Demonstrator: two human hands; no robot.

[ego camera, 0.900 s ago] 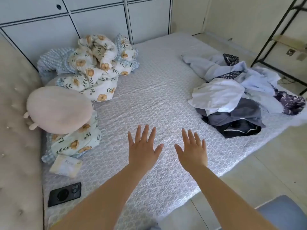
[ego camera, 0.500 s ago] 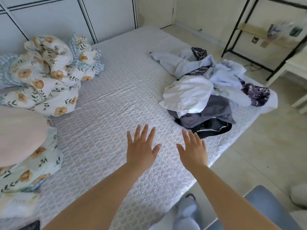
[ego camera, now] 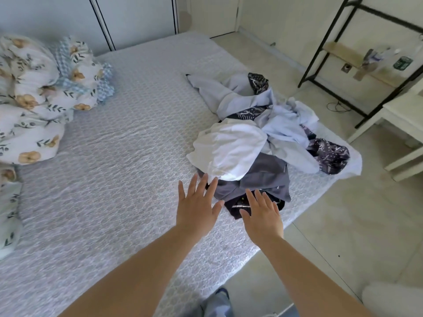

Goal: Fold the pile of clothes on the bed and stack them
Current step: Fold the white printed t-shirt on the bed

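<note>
Both hands reach out flat over the bed [ego camera: 119, 161], palms down, holding nothing. The left hand [ego camera: 197, 208] has its fingers straight and spread apart; its fingertips overlap the near edge of the pile of clothes [ego camera: 263, 143] in the picture, by the hem of a white garment [ego camera: 229, 147], though whether they touch the cloth cannot be told. The right hand [ego camera: 263, 217] is likewise flat, its fingers straight and only slightly apart, lying over a black garment with a pale stripe [ego camera: 238, 205] at the pile's nearest end; contact there cannot be told either.

The pile lies unfolded along the bed's right edge, toward the near right corner. The white garment sits on top at the near side, with a dark grey garment [ego camera: 265, 175] under it and the black one lowest and nearest. Behind them, pale blue garments [ego camera: 286, 124] are heaped together, and 1 long pale piece runs toward the far edge. A dark patterned fabric [ego camera: 329, 154] shows at the right side of the pile and again at its far end.

The bed carries a pale textured cover. At its left edge, well apart from the pile, a floral duvet [ego camera: 34, 99] is bunched up. Beyond the right edge stand a black metal rack [ego camera: 325, 58] and a white table [ego camera: 402, 120] on the tiled floor [ego camera: 354, 220].
</note>
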